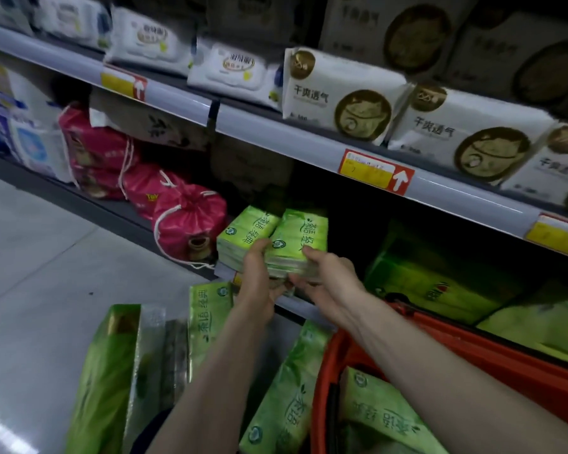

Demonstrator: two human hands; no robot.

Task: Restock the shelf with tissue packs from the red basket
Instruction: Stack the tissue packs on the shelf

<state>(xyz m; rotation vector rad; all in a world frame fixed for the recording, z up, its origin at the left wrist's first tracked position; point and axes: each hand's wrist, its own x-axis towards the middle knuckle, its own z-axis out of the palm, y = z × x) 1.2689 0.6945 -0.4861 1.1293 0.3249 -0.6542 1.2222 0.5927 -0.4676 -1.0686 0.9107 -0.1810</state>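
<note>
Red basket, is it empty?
No, at least one green tissue pack lies inside the red basket.

Glossy plastic-wrapped tissue packs (295, 244)

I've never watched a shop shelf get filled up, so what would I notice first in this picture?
First, the bright green plastic-wrapped tissue pack in the middle, held by the left hand and right hand at the front of the grey bottom shelf. Next, the red plastic basket at the lower right with more green packs inside, and the pink drawstring bags on the shelf to the left.
</note>
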